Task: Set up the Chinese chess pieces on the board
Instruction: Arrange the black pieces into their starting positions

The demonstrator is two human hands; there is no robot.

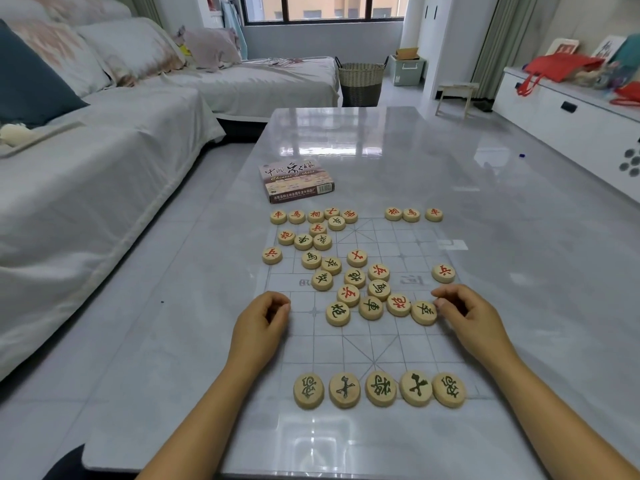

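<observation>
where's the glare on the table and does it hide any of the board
Head view: window glare streaks the table beyond the box and leaves a bright patch by the board's near edge; a white reflection washes out grid lines at its far right; pieces stay readable; wide-angle bends the sofa.

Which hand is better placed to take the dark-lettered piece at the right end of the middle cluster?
The right hand. Its fingertips are right beside that piece, while the left hand lies across the cluster, with several pieces between.
</observation>
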